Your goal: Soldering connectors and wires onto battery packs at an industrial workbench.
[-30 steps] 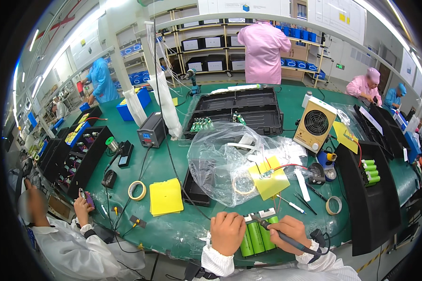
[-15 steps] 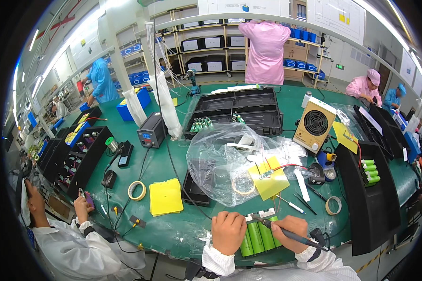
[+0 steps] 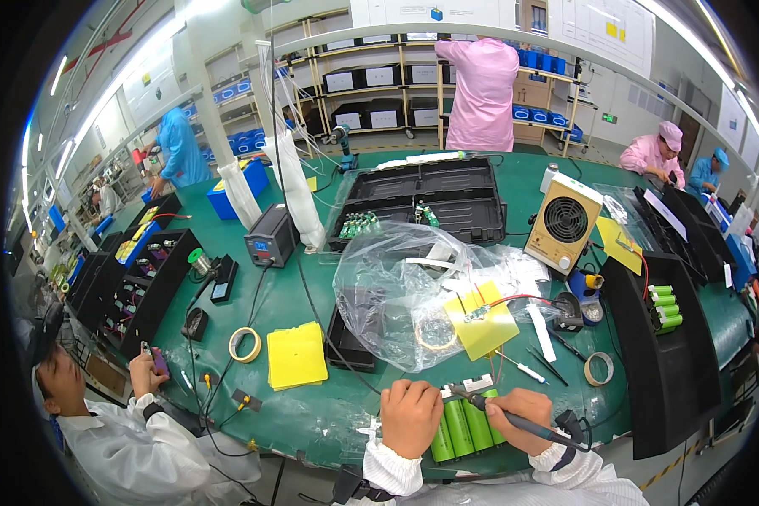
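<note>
Just beyond: plastic bag (image 3: 413, 295), yellow pad (image 3: 295, 356).

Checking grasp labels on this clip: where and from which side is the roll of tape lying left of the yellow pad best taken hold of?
The tape roll lies flat on the green table with its open centre facing up and bare table all round it. Best come from straight above: one finger inside the ring, the thumb on the outer wall, pinching the band. The yellow pad lies apart on its right, so any side of the rim would probably do.
</note>
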### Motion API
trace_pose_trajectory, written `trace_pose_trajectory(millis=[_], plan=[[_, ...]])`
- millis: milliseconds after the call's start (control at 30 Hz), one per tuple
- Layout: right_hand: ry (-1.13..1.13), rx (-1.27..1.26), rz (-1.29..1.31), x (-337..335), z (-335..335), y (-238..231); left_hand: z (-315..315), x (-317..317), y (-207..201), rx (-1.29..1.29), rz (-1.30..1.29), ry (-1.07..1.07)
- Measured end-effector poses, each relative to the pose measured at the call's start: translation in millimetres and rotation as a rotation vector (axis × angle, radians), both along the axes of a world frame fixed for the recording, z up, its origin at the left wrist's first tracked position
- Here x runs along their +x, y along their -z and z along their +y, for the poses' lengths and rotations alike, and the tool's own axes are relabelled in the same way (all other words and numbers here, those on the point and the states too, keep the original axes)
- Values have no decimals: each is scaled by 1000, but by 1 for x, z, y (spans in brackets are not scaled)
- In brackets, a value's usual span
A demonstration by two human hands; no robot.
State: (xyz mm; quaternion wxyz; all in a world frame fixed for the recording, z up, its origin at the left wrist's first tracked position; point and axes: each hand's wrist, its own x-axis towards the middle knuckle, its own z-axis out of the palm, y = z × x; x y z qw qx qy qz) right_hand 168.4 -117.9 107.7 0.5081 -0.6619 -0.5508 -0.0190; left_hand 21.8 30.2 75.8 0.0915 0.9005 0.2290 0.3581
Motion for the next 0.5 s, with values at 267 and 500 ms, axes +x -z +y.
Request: trace_pose_trajectory(millis=[267,500], plan=[[-26,-2,-36,1,0,1,0,2,2,-16,3,1],[-21,14,-41,1,0,3,-1,-1,-3,9,-5,-70]])
